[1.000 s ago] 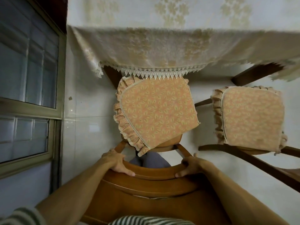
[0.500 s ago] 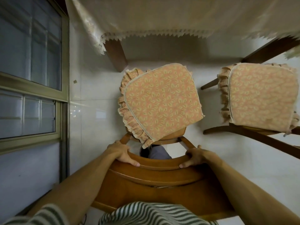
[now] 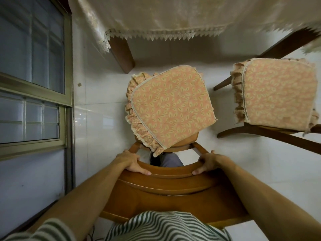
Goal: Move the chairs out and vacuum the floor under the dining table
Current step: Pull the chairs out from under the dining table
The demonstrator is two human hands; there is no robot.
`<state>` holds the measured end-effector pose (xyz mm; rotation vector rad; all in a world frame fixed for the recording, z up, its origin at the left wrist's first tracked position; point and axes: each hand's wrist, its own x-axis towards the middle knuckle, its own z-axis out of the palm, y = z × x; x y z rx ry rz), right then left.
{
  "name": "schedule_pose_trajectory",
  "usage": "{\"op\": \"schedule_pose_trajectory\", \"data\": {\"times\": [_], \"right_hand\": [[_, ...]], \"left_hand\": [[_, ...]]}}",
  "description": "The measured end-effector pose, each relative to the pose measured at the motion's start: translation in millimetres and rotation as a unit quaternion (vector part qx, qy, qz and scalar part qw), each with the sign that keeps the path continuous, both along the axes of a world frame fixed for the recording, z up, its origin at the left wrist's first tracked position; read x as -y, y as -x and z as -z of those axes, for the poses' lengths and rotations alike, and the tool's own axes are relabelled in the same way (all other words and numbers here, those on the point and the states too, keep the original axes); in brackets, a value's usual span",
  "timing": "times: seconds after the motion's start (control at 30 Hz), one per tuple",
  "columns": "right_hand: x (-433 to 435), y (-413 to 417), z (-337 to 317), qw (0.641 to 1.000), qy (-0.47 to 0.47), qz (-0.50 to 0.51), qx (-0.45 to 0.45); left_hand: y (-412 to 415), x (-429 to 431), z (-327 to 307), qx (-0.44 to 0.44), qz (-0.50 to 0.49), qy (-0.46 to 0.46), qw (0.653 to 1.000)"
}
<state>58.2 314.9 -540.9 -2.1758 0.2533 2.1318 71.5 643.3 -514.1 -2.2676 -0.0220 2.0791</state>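
A wooden chair [image 3: 166, 190] with an orange frilled seat cushion [image 3: 172, 106] stands directly below me, fully out from under the dining table [image 3: 156, 18], which is covered by a cream lace-edged cloth. My left hand [image 3: 130, 162] grips the left end of the chair's curved top rail, fingers curled over it. My right hand [image 3: 208, 162] grips the right end of the same rail. A second chair [image 3: 276, 94] with the same cushion stands to the right, its front close to the table's edge.
A wall with a metal-framed window [image 3: 34, 75] runs along the left, close to the chair. A dark wooden table leg [image 3: 121, 54] stands at the table's near left corner. White tiled floor [image 3: 97, 119] shows between chair, wall and table.
The chair has slid back toward me, out from under the tablecloth; its cushion is now wholly clear of the table's edge. Both hands keep their hold on the top rail.
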Motion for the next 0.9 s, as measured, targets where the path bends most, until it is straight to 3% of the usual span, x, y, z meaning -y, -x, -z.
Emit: {"op": "schedule_pose_trajectory", "data": {"times": [0.27, 0.33, 0.43, 0.53, 0.73, 0.9], "right_hand": [[-1, 0, -6, 1.0, -0.001, 0.025, 0.01], [-4, -3, -13, 0.999, -0.007, 0.035, 0.036], [-8, -25, -38, 0.986, -0.045, 0.058, 0.148], [-11, -54, -84, 0.954, -0.069, 0.122, 0.264], [0, -86, -193, 0.883, -0.09, 0.102, 0.45], [45, -81, -275, 0.821, -0.063, 0.103, 0.558]], "left_hand": [[-4, 4, -5, -0.022, 0.014, 0.003, 1.0], [-11, 11, -14, 0.013, 0.043, 0.02, 0.999], [-29, 22, -32, 0.128, 0.043, 0.087, 0.987], [-54, 32, -60, 0.236, 0.024, 0.157, 0.959], [-99, 69, -152, 0.428, 0.066, 0.218, 0.874], [-119, 119, -234, 0.512, 0.111, 0.253, 0.813]]}}
